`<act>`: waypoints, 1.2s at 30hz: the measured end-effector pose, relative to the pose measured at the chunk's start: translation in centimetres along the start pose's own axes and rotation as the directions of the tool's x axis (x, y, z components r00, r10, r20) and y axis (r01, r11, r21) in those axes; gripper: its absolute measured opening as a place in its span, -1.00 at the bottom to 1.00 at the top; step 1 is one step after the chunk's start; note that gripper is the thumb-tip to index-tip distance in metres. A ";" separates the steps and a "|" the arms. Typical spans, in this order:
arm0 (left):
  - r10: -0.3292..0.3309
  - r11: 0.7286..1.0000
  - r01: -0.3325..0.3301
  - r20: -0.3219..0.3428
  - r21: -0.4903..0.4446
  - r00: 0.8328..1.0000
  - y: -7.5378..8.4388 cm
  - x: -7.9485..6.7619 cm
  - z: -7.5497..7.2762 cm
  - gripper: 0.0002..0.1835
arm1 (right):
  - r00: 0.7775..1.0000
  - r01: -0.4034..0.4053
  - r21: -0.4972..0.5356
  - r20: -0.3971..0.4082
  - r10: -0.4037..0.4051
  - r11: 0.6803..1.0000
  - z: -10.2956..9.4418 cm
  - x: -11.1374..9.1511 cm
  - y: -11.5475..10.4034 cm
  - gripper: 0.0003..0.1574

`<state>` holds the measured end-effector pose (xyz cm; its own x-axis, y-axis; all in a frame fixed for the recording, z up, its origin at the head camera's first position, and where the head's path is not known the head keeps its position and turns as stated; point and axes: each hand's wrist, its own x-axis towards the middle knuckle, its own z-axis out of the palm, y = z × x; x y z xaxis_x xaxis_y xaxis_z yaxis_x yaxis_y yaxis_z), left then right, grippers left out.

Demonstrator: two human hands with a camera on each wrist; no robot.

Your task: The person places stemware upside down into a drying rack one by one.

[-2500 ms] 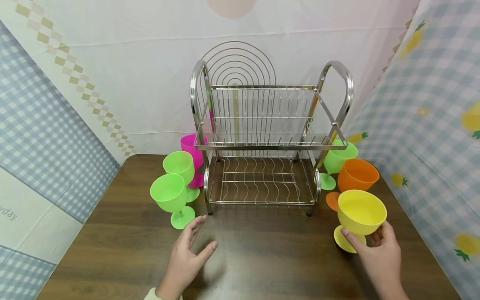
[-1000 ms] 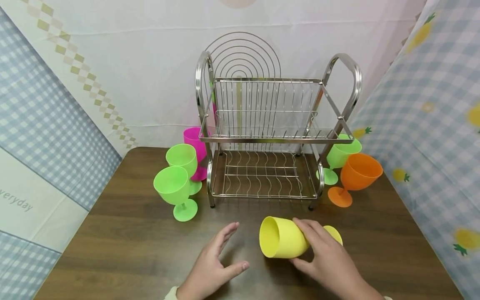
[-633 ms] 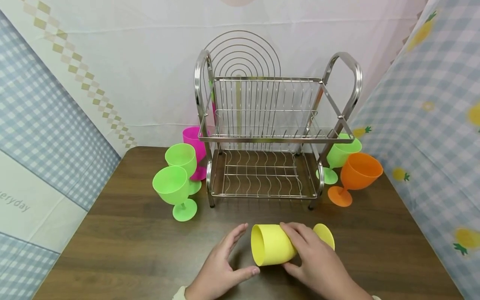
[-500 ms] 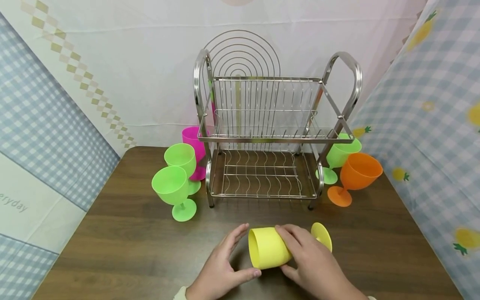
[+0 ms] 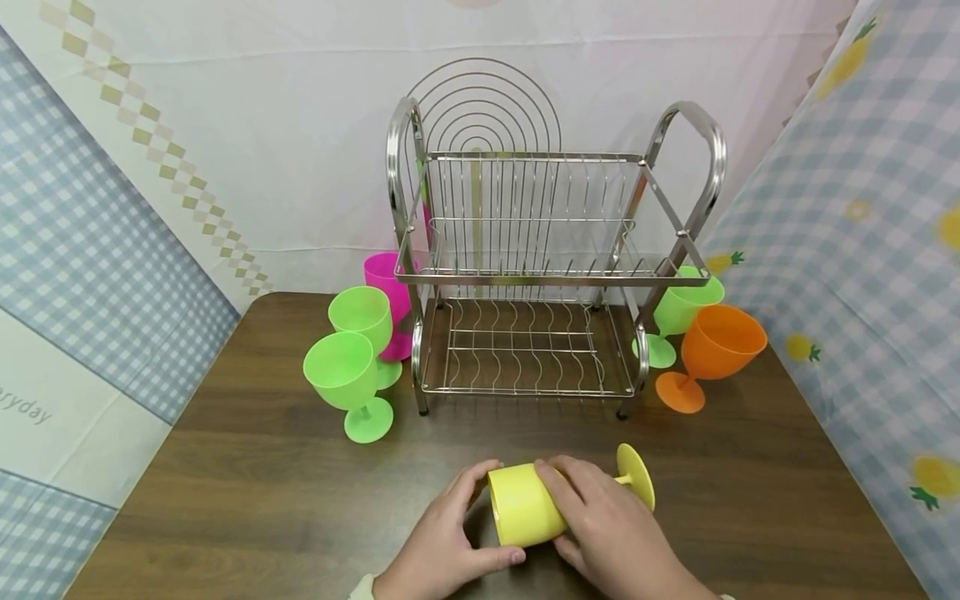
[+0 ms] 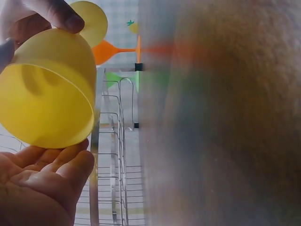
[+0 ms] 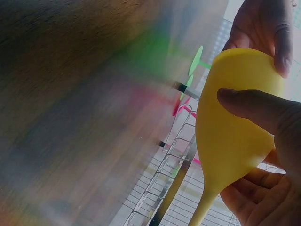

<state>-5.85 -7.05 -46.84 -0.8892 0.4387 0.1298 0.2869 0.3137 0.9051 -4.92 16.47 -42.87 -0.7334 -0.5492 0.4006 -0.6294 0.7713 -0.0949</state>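
A yellow plastic goblet [image 5: 525, 507] lies tipped sideways just above the table, mouth to the left and foot to the right. My right hand [image 5: 611, 525] grips its bowl near the stem; the right wrist view shows that thumb across the bowl [image 7: 235, 127]. My left hand [image 5: 450, 537] is at the rim, fingers on the far side and thumb on the near side. In the left wrist view the left fingers [image 6: 70, 167] touch the rim from below, while the goblet's inside [image 6: 42, 108] faces that camera.
Behind the hands stands a two-tier metal dish rack [image 5: 525, 392]. Left of it are two green goblets [image 5: 341, 371] and a magenta goblet [image 5: 390, 287]. On its right are an orange goblet [image 5: 716, 346] and a green goblet [image 5: 675, 308]. All rest on a wooden table [image 5: 247, 483].
The right hand has brought the yellow goblet from the right side to the front middle, turning it from upright onto its side. My left hand has moved right and come to its rim.
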 end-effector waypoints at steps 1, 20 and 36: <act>-0.001 1.000 0.001 -0.002 -0.006 1.000 0.0 0.0 0.0 -0.10 | 1.000 0.000 -0.001 -0.001 0.000 1.000 0.0 0.0 0.0 0.02; -0.049 0.948 -0.033 -0.247 -0.317 0.968 -0.6 0.2 -0.5 -0.14 | 0.869 0.120 0.079 -0.489 -0.067 0.990 -0.1 -0.4 0.0 -0.36; 0.033 0.685 -0.121 -0.136 -0.719 0.990 0.1 0.3 -0.5 -0.23 | 0.746 -0.134 0.987 0.043 0.665 0.086 1.7 -0.8 -2.8 -0.30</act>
<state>-6.21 -7.30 -46.48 -0.9194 0.3303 0.2134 0.0483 -0.4437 0.8949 -2.99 14.16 -44.50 -0.9765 0.0892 0.1961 -0.2093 -0.1774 -0.9616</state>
